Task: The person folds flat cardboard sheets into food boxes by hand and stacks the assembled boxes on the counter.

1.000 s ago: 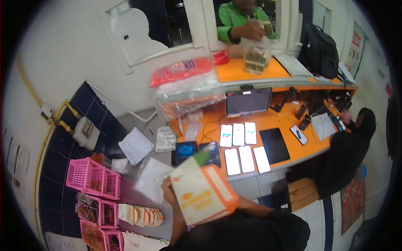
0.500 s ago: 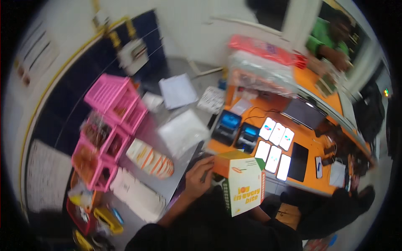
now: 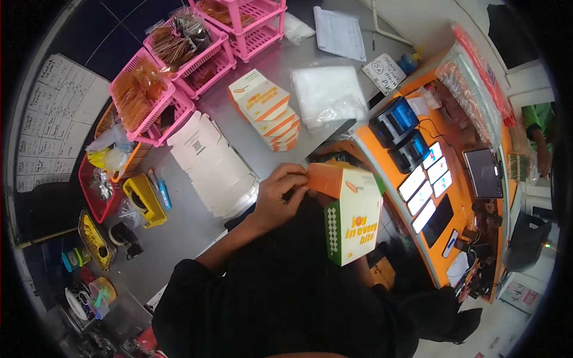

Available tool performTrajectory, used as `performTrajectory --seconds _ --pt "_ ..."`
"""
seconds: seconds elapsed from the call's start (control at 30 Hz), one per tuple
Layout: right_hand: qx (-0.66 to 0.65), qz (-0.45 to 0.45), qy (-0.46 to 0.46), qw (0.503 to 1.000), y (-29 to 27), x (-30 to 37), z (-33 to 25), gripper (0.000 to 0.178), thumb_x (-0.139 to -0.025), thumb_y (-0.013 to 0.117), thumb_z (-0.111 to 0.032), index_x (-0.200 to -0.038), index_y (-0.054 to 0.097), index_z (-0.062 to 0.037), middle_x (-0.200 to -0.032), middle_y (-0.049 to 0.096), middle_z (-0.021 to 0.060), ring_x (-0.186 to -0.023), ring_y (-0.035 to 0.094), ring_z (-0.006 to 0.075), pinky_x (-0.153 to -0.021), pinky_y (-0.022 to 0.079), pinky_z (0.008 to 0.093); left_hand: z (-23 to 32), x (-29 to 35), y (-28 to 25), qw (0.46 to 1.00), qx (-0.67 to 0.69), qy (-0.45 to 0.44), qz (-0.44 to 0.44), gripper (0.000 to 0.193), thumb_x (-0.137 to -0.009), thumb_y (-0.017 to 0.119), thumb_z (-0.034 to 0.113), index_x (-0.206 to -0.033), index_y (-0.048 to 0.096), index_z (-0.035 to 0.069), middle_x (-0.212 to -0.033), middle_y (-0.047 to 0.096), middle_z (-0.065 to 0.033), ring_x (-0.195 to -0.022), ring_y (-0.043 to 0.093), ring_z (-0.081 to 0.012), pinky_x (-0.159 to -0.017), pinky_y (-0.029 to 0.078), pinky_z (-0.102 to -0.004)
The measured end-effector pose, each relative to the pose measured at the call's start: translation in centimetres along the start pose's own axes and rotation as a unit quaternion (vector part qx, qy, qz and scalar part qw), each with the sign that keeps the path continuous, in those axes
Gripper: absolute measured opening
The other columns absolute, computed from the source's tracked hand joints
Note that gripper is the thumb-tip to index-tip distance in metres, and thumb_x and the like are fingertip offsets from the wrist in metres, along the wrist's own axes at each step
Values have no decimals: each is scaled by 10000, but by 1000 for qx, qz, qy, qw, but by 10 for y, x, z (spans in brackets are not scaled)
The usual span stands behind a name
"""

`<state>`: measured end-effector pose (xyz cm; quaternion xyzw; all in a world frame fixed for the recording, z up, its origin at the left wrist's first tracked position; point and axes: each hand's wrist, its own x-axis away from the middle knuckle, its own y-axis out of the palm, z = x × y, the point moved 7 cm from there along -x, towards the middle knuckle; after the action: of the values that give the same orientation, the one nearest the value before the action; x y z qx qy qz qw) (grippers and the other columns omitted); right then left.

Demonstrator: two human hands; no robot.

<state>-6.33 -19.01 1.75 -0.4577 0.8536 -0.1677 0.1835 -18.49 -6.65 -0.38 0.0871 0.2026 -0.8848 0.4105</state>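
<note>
White-and-green cardboard box (image 3: 358, 218) held before dark-clothed torso (image 3: 286, 286), long axis near upright in view. Orange flap (image 3: 326, 179) pinched by fingers of left hand (image 3: 277, 200); box just right of them. Right hand hidden behind box, grip cannot be told. Cartons (image 3: 265, 110) stacked leftward on tabletop (image 3: 181, 230).

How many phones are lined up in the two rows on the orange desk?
6. Row nearer the monitor: upper phone, middle phone, lower phone. Row nearer the front edge of the desk: top phone, centre phone, bottom phone. None in these rows appears hidden.
</note>
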Motion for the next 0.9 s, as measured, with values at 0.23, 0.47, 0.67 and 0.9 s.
performTrajectory --seconds 0.23,0.47,0.67,0.9 --pt "-10 -28 -28 999 45 -27 -11 470 -852 743 -342 -1165 584 -29 -1043 675 134 -859 670 298 -709 533 413 -5 11 -43 996 -28 3 83 191 -779 716 -100 -948 659 -31 -1014 628 -130 -841 673 -179 -733 589 -278" --pt "-8 -5 3 1000 51 -14 -6 480 -857 748 -356 -1161 579 -25 -1026 680 133 -839 672 287 -695 528 408 -5 17 -61 994 -51 12 96 190 -751 716 -101 -912 657 -20 -985 632 -133 -809 677 -219 -705 561 -303" --pt "-5 23 26 999 46 -8 0 489 -862 751 -368 -1157 575 -22 -1011 684 131 -821 673 278 -682 523 405 -12 17 -59 998 6 -17 55 159 -797 721 -86 -941 683 -29 -977 637 -119 -836 675 -191 -737 564 -280" --pt "-2 55 49 997 38 -8 10 500 -867 756 -383 -1153 570 -18 -994 689 130 -801 675 267 -668 518 401 -23 20 -57 998 41 -36 37 108 -838 709 -75 -934 710 -26 -975 659 -119 -877 699 -186 -791 578 -283"
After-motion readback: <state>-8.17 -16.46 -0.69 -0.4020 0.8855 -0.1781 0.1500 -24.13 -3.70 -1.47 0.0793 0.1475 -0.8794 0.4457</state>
